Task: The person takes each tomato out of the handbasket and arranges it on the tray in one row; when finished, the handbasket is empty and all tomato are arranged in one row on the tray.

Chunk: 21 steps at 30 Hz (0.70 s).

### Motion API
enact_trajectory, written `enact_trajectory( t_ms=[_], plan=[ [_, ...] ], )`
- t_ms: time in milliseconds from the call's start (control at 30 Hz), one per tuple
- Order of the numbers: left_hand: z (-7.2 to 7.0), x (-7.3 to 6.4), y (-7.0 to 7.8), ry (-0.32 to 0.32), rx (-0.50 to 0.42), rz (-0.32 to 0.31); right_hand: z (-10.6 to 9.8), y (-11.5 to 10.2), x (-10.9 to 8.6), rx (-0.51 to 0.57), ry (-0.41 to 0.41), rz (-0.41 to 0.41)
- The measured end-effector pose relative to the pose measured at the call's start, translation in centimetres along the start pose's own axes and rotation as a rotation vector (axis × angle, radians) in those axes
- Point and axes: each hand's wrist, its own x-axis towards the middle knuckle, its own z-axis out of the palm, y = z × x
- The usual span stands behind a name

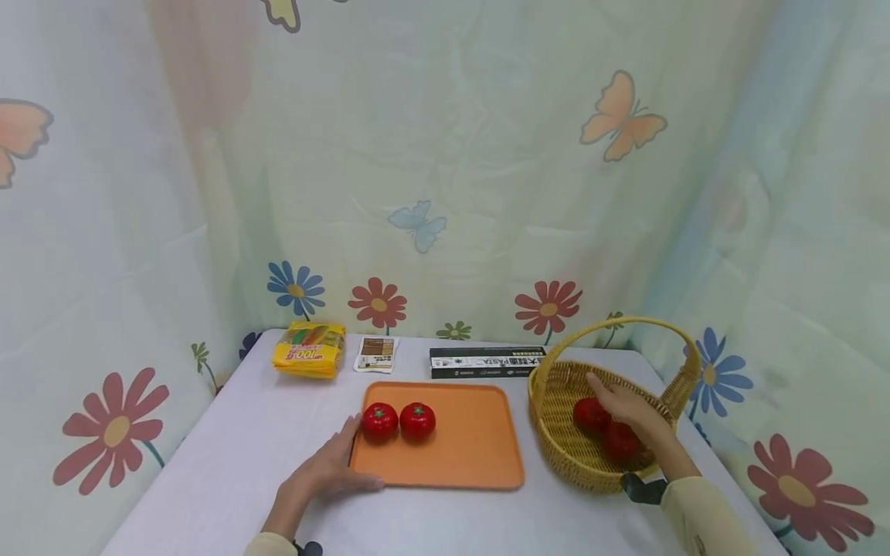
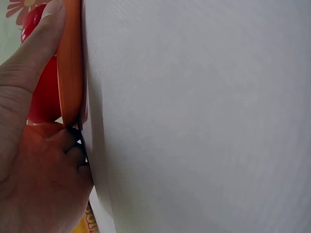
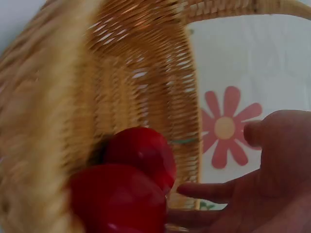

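Observation:
My left hand [image 1: 337, 466] rests at the near left corner of an orange tray [image 1: 473, 436]. Its thumb [image 2: 47, 36] lies along the near rim and the other fingers touch the left side. Two red tomatoes [image 1: 418, 422] with green stem tops sit side by side on the tray's left half. Over a wicker basket [image 1: 566, 455] on the right is my right hand [image 1: 623, 403], fingers extended, thumb apart. Below it in the basket lie two more red tomatoes [image 3: 141, 155], partly hidden by the hand in the head view. The right hand grips nothing visible.
Behind the tray stand a yellow packet [image 1: 309, 351], a small white and brown sachet [image 1: 376, 354] and a long black pasta box [image 1: 483, 362]. The basket's tall arched handle [image 1: 619, 322] rises above the right hand. Patterned curtains enclose the white table [image 1: 292, 417].

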Motion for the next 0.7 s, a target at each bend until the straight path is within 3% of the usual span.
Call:
enact_trajectory(
  t_ms=[133,300,467,700],
  plan=[
    [0.0,-0.1,-0.3,-0.001,-0.010,-0.001,0.3,-1.3,1.4,0.122,0.076,-0.055],
    [-0.1,0.0,-0.2,-0.004,-0.009,0.005,0.6,-2.0,2.5,0.084,0.206,-0.150],
    [-0.2,-0.3,-0.3,0.007,-0.001,0.000,1.4,-2.0,3.4,0.096,0.220,-0.183],
    [-0.1,-0.1,0.0,0.003,-0.021,0.014,1.2,-0.2,5.0,0.064,0.214,-0.114]
  ],
)
